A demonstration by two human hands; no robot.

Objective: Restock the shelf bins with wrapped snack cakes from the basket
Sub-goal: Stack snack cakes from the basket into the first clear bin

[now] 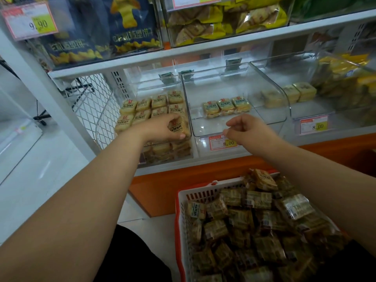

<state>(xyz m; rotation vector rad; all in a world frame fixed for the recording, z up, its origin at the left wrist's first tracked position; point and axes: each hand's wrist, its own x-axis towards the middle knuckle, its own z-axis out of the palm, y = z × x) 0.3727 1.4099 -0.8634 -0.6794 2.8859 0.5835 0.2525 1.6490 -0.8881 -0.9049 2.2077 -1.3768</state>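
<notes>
Restocking looks about half done: the left bin [146,119] is almost full of cakes, the middle bin [234,110] has only three [226,106], and the basket [183,210] near the person holds many more. The left hand [162,129] grips one cake [180,127] at the left bin's front. The right hand [246,131] hangs before the middle bin, fingers loosely curled, holding nothing.

Bare forearms, no sleeves; dark trousers [132,259] below.
</notes>
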